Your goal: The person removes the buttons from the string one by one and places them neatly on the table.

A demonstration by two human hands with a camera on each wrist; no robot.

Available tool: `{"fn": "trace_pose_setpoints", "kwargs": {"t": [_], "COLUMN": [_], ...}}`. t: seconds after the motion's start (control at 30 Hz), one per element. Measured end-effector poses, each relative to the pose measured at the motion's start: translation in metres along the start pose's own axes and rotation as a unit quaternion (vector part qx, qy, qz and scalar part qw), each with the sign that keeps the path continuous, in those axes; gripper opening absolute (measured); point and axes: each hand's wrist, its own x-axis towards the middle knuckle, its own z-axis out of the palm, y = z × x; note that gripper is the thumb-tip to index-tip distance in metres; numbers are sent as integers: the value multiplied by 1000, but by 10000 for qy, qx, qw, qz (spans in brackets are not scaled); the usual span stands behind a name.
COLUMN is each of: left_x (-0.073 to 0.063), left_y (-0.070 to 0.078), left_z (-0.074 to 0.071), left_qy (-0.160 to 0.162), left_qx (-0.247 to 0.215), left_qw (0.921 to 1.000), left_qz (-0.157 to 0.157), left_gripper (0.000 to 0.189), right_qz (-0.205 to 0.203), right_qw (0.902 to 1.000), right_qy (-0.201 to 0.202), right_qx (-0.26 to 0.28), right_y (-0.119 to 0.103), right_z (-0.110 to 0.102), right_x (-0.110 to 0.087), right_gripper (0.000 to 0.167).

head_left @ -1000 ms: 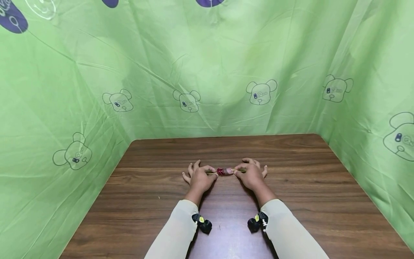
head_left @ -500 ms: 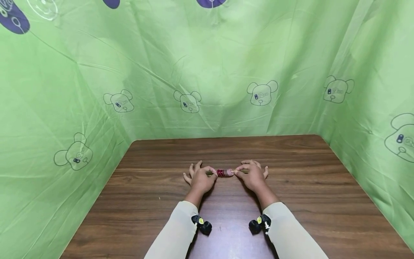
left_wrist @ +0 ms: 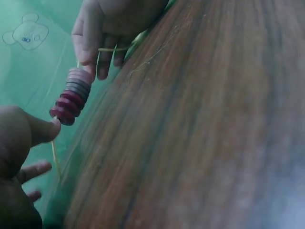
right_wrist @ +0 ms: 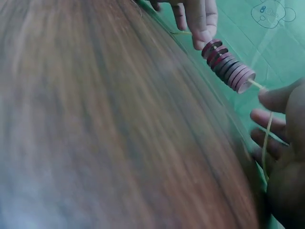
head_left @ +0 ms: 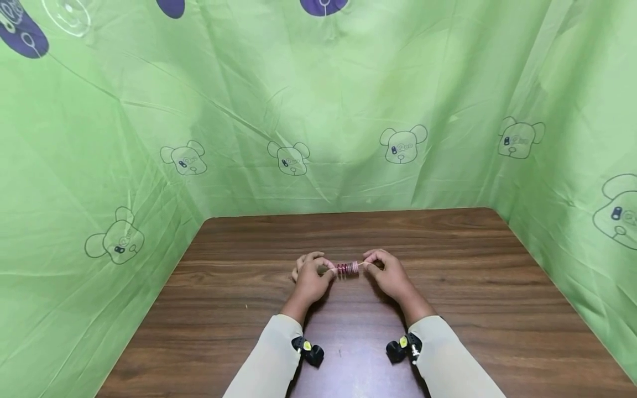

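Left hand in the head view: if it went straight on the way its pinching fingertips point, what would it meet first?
Probably the disc stack, at its dark red end: the left hand pinches the cord close beside it. Whether they already touch is unclear.

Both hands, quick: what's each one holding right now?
Left hand: closed, pinching the yellow cord beside the dark red end of the threaded discs.
Right hand: closed, pinching the same cord beyond their pale pink end.
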Motion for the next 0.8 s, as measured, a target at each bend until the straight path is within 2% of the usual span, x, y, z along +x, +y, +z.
{"fn": "trace_pose_setpoints", "kwargs": {"t": [0.13, 0.23, 0.3, 0.37, 0.47, 0.53, 0.67, 0.8], "left_x": [1, 1, 1, 0, -1, -1, -3, -5], "left_y": [0, 0, 0, 1, 3, 4, 7, 8], "left_z": [-1, -2, -4, -5, -5, -5, -4, -4], "left_qy": [-39, -107, -195, -318, -466, -531, -608, -652], "left_qx": [-448, -893, -1139, -1406, -1803, -2116, -2619, -2757], "left_qw": [9982, 9948, 9925, 9890, 9823, 9759, 9631, 9587], "left_qz": [405, 481, 406, 331, 203, 92, -157, -247], "left_gripper": [8, 7, 7, 7, 9, 10, 11, 14], "right_qz": [86, 295, 476, 639, 770, 829, 884, 859], "right_qw": [9980, 9863, 9697, 9487, 9195, 9033, 8809, 8650], "right_qy": [-133, -572, -986, -1394, -1908, -2168, -2549, -2700], "right_qx": [607, 1518, 2184, 2764, 3351, 3609, 3889, 4141], "right_y": [-1, -3, -4, -5, -4, -4, -4, -6], "right_z": [-1, -3, -4, -6, -9, -10, -10, -9], "right_x": [-1, -1, -2, -2, -3, -4, -6, -6], "right_gripper": [9, 12, 18, 22, 20, 18, 18, 15]}}
